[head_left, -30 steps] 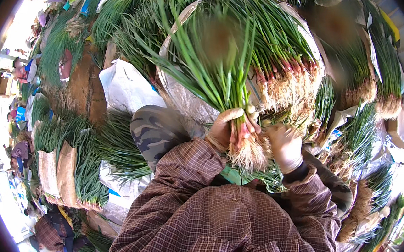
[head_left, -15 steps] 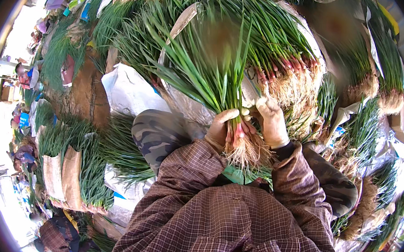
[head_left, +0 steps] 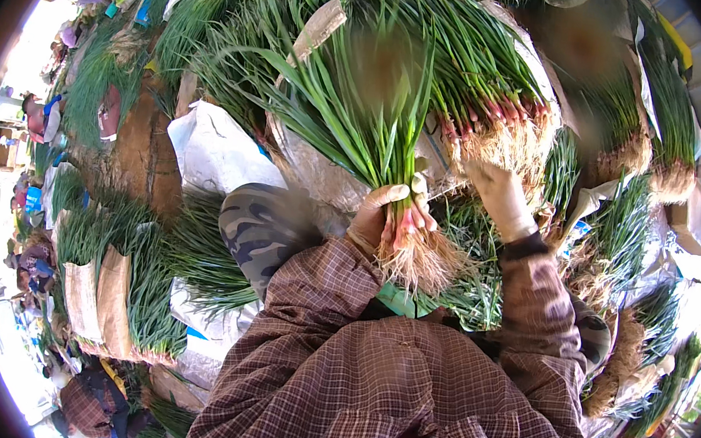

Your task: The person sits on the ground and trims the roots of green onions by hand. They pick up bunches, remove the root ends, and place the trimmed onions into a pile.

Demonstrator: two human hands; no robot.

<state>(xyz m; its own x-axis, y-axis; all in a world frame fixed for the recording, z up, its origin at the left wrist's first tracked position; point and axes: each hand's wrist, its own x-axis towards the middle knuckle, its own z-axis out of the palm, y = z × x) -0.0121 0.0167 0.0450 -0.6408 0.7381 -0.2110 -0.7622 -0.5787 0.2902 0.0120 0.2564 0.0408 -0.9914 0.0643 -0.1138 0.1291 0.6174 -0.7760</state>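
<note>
My left hand (head_left: 376, 215) is closed around a bunch of spring onions (head_left: 384, 149), just below the middle of the view. Its green leaves fan away from me, while the pinkish bulbs and tangled roots hang toward my lap. My right hand (head_left: 500, 200) is off the bunch and reaches to the root side of a large heap of spring onions (head_left: 498, 107). Its fingertips are at or just in front of the pale roots there. Those fingers are blurred against the roots, so I cannot make out whether they grip anything.
White sacking (head_left: 214, 153) lies left of the heap, by my bent camouflage-clad knee (head_left: 262, 232). Further bundles of spring onions (head_left: 156, 302) lie at the left, with more bundles (head_left: 677, 156) at the right. Several people are in the background at the far left.
My right hand has left the bunch and moved right to the heap's roots. My left hand keeps the bunch, shifted slightly left.
</note>
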